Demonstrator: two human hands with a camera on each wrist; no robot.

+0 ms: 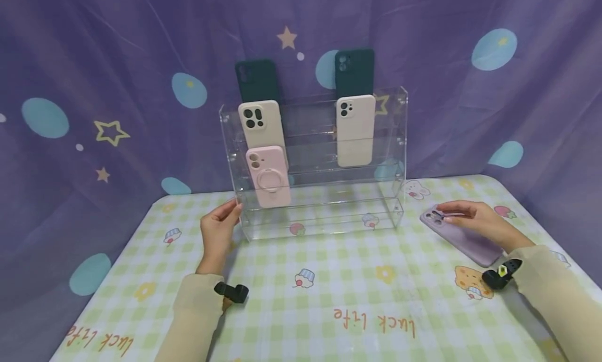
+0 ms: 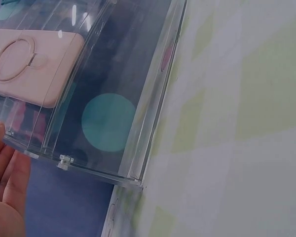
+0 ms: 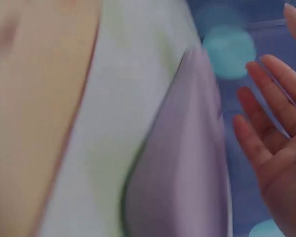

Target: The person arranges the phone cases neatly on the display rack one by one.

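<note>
A clear stepped display rack (image 1: 320, 195) stands at the back of the table. My left hand (image 1: 219, 226) is at its left side panel; in the left wrist view, thumb and fingers (image 2: 19, 173) pinch the panel's edge. A pink phone case (image 1: 275, 192) with a ring leans in the rack near that hand. To the right of the rack, a purple phone case (image 1: 470, 242) lies on the table, camera cutouts up. Over its upper end hovers my right hand (image 1: 475, 218), and the right wrist view shows its loosely extended fingers (image 3: 251, 133) apart from the case.
Higher in the rack, a cream case (image 1: 261, 132) and a dark green case (image 1: 256, 80) stand on the left. A white case (image 1: 356, 142) and another dark green case (image 1: 362, 72) stand on the right. A checked cloth (image 1: 282, 310) covers the table; a purple curtain (image 1: 117, 48) hangs behind.
</note>
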